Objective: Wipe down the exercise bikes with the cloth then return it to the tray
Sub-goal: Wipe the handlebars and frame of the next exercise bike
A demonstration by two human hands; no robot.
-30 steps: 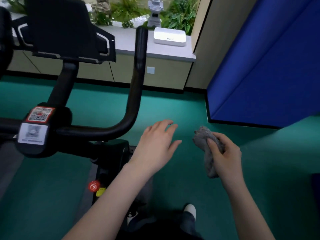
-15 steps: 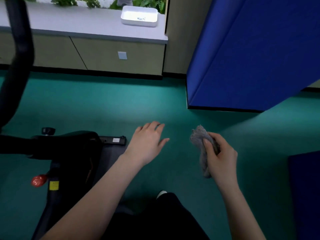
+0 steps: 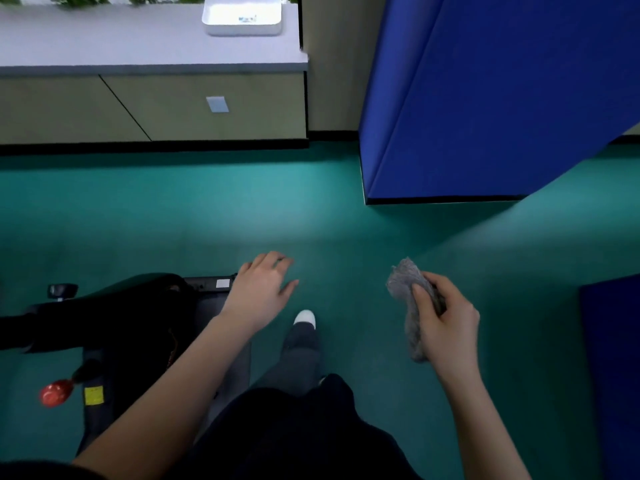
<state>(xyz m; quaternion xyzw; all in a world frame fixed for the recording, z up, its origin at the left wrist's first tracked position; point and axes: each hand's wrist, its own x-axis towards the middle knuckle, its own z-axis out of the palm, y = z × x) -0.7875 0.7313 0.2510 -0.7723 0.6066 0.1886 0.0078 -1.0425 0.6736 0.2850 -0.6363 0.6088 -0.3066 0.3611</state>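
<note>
Your right hand (image 3: 446, 320) grips the cloth (image 3: 410, 296), fingers curled round its bunched middle and the thumb laid across it. One end sticks up past your fingertips and a loose tail hangs below your palm. Your left hand (image 3: 263, 292) is empty, palm down, fingers relaxed and slightly spread, touching nothing.

The tray (image 3: 242, 15) sits on the counter (image 3: 149, 39), well ahead of your left hand and near the counter's right end. The bike (image 3: 121, 317) lies just left of your left hand, with part of its base passing under that wrist. A blue panel (image 3: 485, 98) stands ahead of your right hand.

This looks like the walk to the tray. Whether every bike has been wiped cannot be told from here, so dropping the cloth off early is one risk.

The grip holds only the middle of the cloth. If your fingers ease as you swing the arm, the tail could pull the whole bundle out and onto the floor.

Your shoe (image 3: 304, 318) is stepping between your hands, close to the bike's base; drift left and you could clip it or knock the red knob (image 3: 55, 393) below your left forearm.

At the counter, a toss from a distance could miss the tray or shove it. Set the cloth in by hand.
</note>
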